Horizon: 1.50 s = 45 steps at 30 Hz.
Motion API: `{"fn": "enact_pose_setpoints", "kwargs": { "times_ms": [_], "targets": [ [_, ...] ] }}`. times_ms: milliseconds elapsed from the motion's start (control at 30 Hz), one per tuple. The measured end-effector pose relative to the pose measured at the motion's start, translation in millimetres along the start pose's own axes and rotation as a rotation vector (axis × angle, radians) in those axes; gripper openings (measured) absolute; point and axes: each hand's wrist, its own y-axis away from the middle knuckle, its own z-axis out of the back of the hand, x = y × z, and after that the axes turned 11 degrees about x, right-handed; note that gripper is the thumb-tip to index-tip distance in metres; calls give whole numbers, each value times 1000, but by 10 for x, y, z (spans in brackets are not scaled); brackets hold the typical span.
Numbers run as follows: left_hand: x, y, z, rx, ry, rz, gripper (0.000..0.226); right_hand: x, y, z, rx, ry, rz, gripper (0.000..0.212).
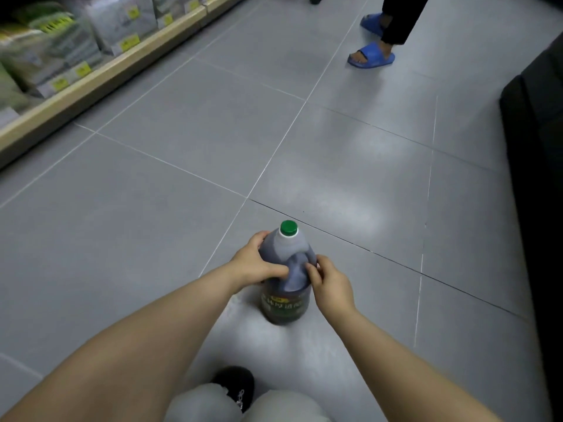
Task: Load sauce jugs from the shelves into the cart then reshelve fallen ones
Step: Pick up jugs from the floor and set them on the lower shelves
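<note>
A dark sauce jug [286, 278] with a green cap and a green label stands upright on the grey tiled floor, low in the middle of the head view. My left hand [253, 263] wraps around its left shoulder. My right hand [327, 281] grips its right side by the moulded handle. Both hands are closed on the jug. No cart shows in this view.
A wooden-edged bottom shelf [100, 83] with bagged goods and yellow price tags runs along the left. Another person's feet in blue slippers [371, 56] stand at the top right. A dark unit [536, 178] lines the right edge. My knees and a black shoe [237, 385] are at the bottom.
</note>
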Motion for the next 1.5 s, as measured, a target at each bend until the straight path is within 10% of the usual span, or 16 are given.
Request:
{"fn": "enact_pose_setpoints", "kwargs": {
  "times_ms": [800,1500],
  "targets": [
    [-3699,4066,1260,-330,-16,-172,100,4359,2352,2830,86,262,335,28],
    [-2633,7122,2580,-810,234,-76,78,6710,3800,1068,400,461,825,15]
  ]
}}
